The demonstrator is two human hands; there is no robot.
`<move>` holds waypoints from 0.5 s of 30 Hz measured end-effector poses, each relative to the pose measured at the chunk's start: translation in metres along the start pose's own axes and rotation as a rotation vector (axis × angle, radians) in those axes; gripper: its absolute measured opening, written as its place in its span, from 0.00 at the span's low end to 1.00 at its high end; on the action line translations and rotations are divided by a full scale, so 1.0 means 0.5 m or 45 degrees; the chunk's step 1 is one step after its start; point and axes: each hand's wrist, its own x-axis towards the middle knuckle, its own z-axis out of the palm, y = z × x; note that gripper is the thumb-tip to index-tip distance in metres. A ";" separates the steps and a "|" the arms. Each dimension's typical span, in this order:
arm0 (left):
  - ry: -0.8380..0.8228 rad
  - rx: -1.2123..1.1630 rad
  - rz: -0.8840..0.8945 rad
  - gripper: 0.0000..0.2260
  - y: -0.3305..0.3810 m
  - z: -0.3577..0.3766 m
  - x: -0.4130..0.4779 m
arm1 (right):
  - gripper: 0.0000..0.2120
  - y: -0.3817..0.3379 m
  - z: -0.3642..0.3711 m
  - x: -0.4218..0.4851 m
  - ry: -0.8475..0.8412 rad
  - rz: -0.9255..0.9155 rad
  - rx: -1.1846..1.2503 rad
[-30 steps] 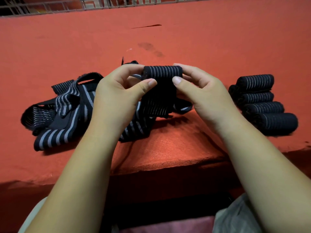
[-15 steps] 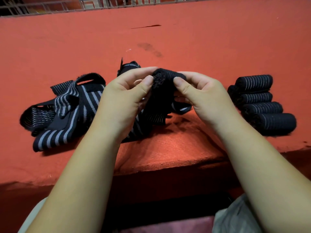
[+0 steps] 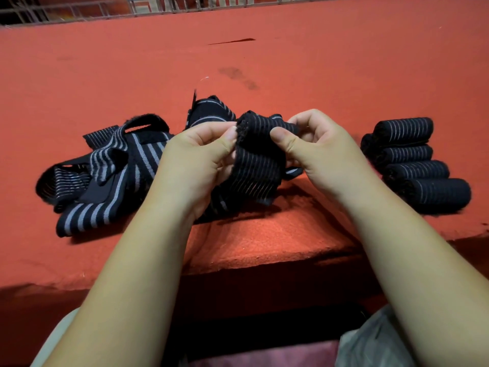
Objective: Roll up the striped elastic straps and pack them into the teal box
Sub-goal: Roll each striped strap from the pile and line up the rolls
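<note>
At frame center, your left hand [image 3: 195, 157] & right hand [image 3: 317, 152] sit close together, each pinching w/ thumb & fingers the top of a black strap [image 3: 259, 165] w/ thin grey stripes. Its folded top runs left-right; the tail hangs down to the red table [image 3: 264, 62]. Loose straps [image 3: 105, 176] pile mid-left. Rolled straps [image 3: 418, 168] lie mid-right, axes left-right.

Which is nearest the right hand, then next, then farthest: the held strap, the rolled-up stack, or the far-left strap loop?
1. The held strap: pinched by the right hand.
2. The rolled-up stack: just to its right.
3. The far-left strap loop: beyond the left hand.
</note>
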 end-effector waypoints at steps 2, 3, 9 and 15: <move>-0.004 -0.006 -0.025 0.06 0.004 0.003 -0.003 | 0.13 0.000 -0.001 0.001 -0.014 -0.009 0.002; -0.009 -0.004 -0.029 0.07 0.009 0.005 -0.005 | 0.12 -0.001 -0.003 0.002 -0.016 -0.009 0.007; -0.131 0.131 0.022 0.13 0.026 0.004 -0.018 | 0.16 -0.003 -0.008 -0.001 0.055 -0.048 -0.093; -0.035 0.163 0.084 0.12 0.009 0.002 -0.010 | 0.10 -0.004 0.004 -0.007 0.106 -0.071 -0.040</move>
